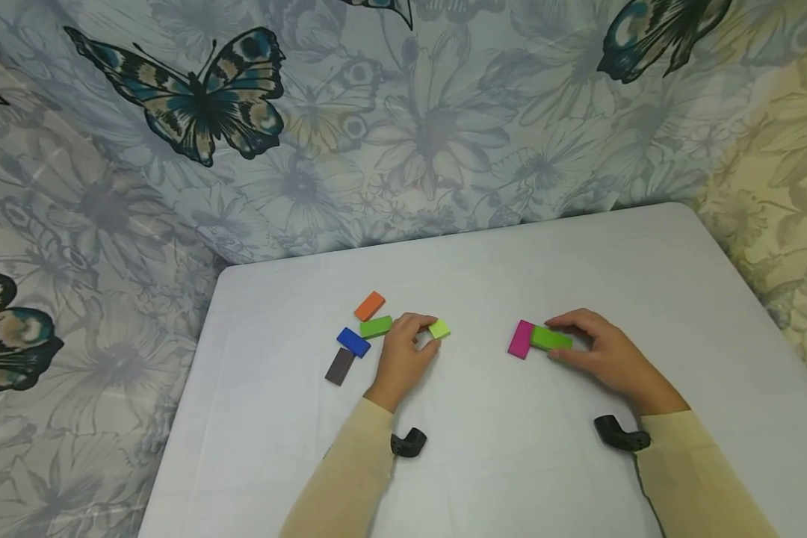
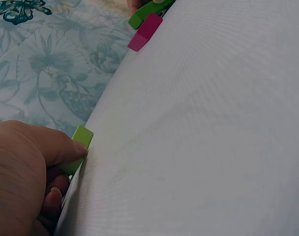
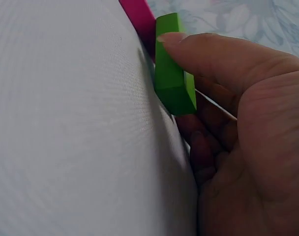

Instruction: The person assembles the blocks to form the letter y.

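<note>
Between thumb and fingers, my left hand [image 1: 406, 356] pinches a lime-green block [image 1: 439, 329], whose free end shows past the thumb in the left wrist view. My right hand [image 1: 608, 357] grips a darker green block [image 1: 551, 338] by its long sides, thumb on the near one. The far end of that block meets a magenta block [image 1: 521, 339], which lies slanted on the table. Left of my left hand, another green block [image 1: 376, 326], an orange block [image 1: 370, 305], a blue block [image 1: 353, 342] and a dark brown block [image 1: 339, 367] form a loose chain.
The blocks lie on a white-covered table [image 1: 484, 456] whose far edge runs along a butterfly-and-flower patterned cloth [image 1: 437, 127]. Each wrist wears a black camera mount, the left one [image 1: 409, 442] and the right one [image 1: 622, 433] both just above the tabletop.
</note>
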A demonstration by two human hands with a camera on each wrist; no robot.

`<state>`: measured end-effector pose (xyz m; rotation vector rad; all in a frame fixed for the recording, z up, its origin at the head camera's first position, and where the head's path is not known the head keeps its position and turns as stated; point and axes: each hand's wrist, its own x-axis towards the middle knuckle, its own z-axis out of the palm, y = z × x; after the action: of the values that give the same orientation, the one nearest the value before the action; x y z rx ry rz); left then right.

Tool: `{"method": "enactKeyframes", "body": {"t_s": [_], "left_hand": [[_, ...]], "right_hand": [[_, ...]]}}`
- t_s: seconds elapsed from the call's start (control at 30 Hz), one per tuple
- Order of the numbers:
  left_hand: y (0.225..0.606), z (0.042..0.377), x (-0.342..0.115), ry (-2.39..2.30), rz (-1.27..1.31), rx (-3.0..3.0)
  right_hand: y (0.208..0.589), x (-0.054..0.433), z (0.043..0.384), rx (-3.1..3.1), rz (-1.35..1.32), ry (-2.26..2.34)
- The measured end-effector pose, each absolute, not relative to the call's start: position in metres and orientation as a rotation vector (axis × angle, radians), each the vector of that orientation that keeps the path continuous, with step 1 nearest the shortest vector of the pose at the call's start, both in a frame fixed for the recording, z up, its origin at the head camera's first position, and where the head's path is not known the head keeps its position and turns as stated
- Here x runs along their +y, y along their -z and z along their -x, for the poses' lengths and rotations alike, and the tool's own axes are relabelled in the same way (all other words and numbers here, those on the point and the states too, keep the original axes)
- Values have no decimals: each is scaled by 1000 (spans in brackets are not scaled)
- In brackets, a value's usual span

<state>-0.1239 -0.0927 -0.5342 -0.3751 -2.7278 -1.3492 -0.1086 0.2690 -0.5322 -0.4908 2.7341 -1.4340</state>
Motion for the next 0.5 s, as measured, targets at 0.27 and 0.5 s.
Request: {"method": "enactKeyframes", "body": {"t_s": [0.27, 0.5], "left_hand": [[536, 125, -93, 1339, 369, -2733], [535, 125, -93, 1339, 378, -2731]], "right_hand": [[531, 268, 108, 2773, 529, 1394], [530, 266, 106, 2801, 431, 1380]]}}
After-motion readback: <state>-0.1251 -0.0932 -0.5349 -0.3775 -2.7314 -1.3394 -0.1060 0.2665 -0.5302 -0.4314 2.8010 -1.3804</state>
